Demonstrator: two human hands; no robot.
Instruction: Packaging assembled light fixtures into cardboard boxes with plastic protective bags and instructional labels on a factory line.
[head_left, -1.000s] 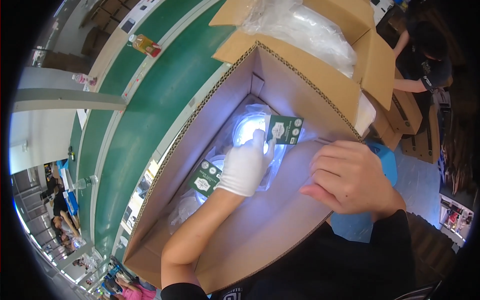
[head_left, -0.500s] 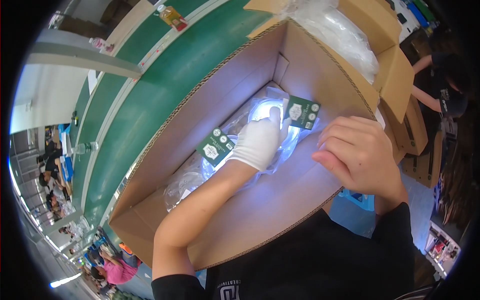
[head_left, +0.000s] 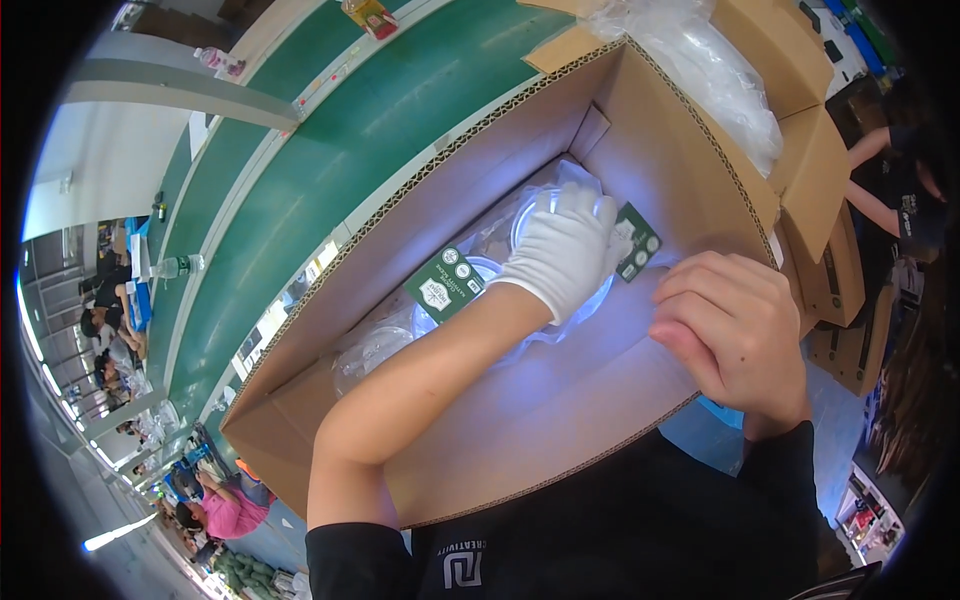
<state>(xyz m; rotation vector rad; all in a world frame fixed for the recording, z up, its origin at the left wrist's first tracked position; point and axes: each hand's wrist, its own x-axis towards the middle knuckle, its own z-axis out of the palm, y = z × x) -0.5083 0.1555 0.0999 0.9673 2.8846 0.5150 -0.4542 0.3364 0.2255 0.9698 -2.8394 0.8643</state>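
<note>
My left hand [head_left: 565,250], in a white glove, is inside a large cardboard box [head_left: 560,430]. Its fingers stretch flat over a coil-like light [head_left: 528,207] glowing bluish white in a clear plastic bag, with a dark green card [head_left: 638,245] beside the fingertips. Part of this package is hidden under the glove. Next to my wrist lies a similar glowing package with another green card [head_left: 445,285], and more clear wrap [head_left: 370,345] is bunched near the box's left end. My bare right hand [head_left: 735,330] hovers over the right rim, fingers curled in, no object visible in them.
Beyond the box runs a long green work surface [head_left: 370,130] with drink bottles [head_left: 370,18] on it. An open carton [head_left: 800,150] holding clear plastic bags [head_left: 700,70] stands at the upper right. A co-worker's arms [head_left: 870,180] reach in there. Other people sit far left.
My left hand has turned and flattened over the glowing package, now covering more of it. The nearby green card is tilted and partly covered. My right hand stays curled; the view has shifted slightly.
</note>
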